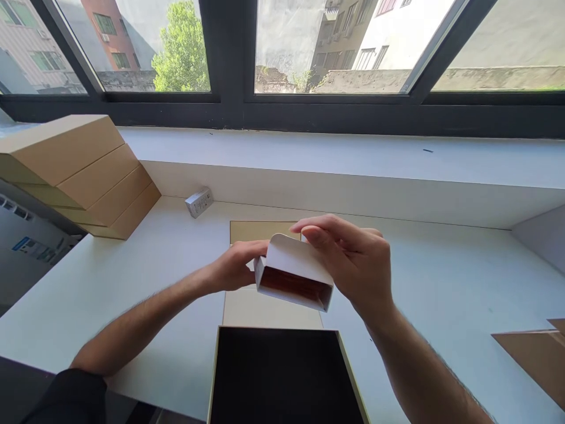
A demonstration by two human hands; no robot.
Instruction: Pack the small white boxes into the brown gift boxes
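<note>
Both of my hands hold a small white carton (295, 268) above the white table (441, 294). Its open end faces me and shows a reddish-brown inside. My left hand (236, 266) grips the carton's far left end, fingers closed on it. My right hand (353, 259) wraps over its top and right side, fingertips on the folded flap. Directly below, at the near edge, lies an open box with a black lining (282, 377). A beige lid or panel (271, 309) lies flat under the carton.
A stack of tan flat boxes (83, 171) leans at the back left. A small white packet (199, 202) lies against the windowsill step. Brown cardboard pieces (534, 356) sit at the right edge. A dark-framed window runs behind the sill.
</note>
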